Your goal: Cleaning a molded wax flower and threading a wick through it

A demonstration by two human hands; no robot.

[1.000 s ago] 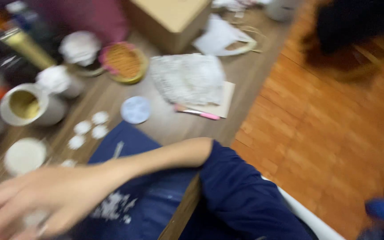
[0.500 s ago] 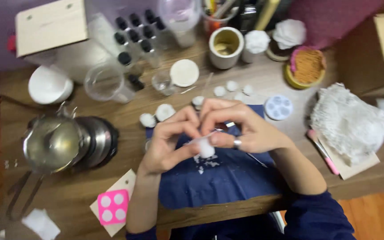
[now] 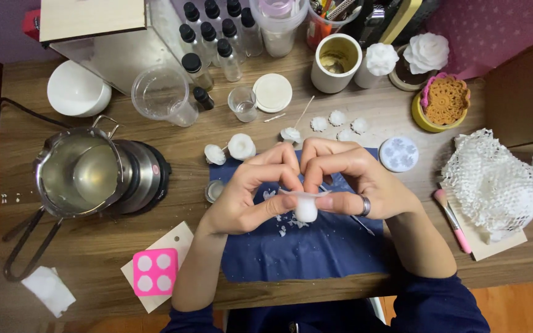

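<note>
Your left hand (image 3: 248, 200) and right hand (image 3: 356, 182) meet over the dark blue cloth (image 3: 306, 246), fingertips pinching a small white wax piece (image 3: 305, 206) between them, held just above the cloth. White flakes (image 3: 288, 225) lie beneath it. Left on the table (image 3: 94, 290) sits a pink mould (image 3: 154, 271); beyond it, a metal melting pot (image 3: 78, 176). Farther back stand dark-capped bottles (image 3: 211, 37).

The white wax piece (image 3: 305, 208) was partly hidden by fingers; the cardboard box (image 3: 524, 92) was cut off at the right edge
</note>
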